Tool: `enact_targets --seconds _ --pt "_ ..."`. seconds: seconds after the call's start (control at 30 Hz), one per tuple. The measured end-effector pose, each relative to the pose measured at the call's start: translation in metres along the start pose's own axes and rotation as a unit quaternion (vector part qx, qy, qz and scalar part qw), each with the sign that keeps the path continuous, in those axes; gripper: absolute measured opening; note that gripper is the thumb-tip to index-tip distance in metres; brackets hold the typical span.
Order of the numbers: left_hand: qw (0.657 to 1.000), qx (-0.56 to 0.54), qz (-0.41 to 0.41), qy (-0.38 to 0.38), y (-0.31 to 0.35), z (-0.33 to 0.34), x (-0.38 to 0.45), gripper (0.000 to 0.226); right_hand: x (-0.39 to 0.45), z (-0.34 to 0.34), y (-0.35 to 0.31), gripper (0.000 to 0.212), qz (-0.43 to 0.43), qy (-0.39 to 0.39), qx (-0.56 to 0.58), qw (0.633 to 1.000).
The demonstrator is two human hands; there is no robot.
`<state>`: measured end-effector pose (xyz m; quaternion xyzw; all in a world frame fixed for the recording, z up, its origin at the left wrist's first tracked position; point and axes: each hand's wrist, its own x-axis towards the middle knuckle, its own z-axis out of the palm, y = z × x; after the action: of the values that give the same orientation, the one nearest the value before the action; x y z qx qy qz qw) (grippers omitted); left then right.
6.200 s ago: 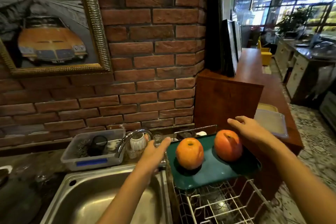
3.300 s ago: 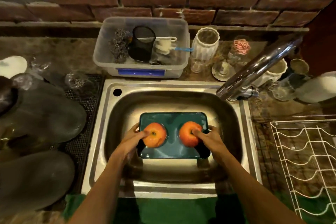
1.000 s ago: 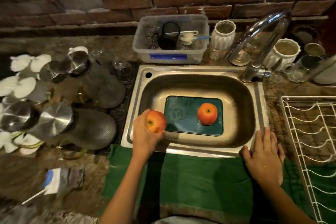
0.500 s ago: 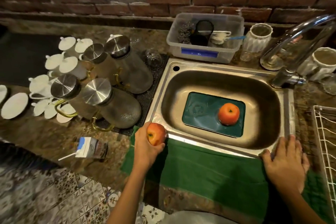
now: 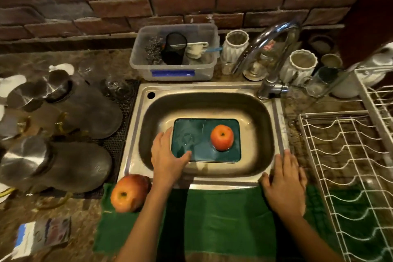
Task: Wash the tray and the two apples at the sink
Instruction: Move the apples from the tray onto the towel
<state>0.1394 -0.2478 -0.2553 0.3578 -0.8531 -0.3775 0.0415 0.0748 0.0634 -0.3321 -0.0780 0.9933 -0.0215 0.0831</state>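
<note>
**One apple out on the cloth, hand back at the tray**

Set down a moment ago: the first apple (image 5: 129,193), carried out of the basin in the left hand half a second back, now lying free on the green cloth (image 5: 212,219) at the front left corner of the sink (image 5: 136,134). Left hand (image 5: 167,156) emptied and returned into the basin, fingers spread and loose, thumb lying over the near left corner of the green tray (image 5: 191,132); touching it or merely hovering, hard to say. Nothing gripped. Right hand (image 5: 285,187) unmoved from a second ago, flat on the front right rim of the sink, fingers together and slightly splayed, holding nothing.

Second apple (image 5: 222,137) upright on the right half of the tray, tray flat on the basin floor. Probably unloading the tray so each piece can be washed alone; second apple likely next. No water seen running from the tap (image 5: 270,53), so washing proper not yet begun.

Around it: speckled stone counter, dim warm light, brick wall behind. Clear plastic tub (image 5: 174,70) of scrubbers at the back, two ribbed white pots (image 5: 234,49) flanking the tap. Dark jugs (image 5: 80,108) with metal lids on a mat to the left. White wire rack (image 5: 344,166) to the right, standing bare.
</note>
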Motion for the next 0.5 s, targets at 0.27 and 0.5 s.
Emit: enact_targets --seconds 0.27,0.5 --pt "0.982 0.024 -0.008 -0.187 0.050 0.135 0.059 0.103 0.002 0.006 0.001 0.075 0.009 0.001 0.026 1.000" --pt "0.973 0.085 -0.014 -0.215 0.042 0.179 0.077 0.109 0.001 0.013 0.005 0.076 -0.001 0.019 0.033 0.999"
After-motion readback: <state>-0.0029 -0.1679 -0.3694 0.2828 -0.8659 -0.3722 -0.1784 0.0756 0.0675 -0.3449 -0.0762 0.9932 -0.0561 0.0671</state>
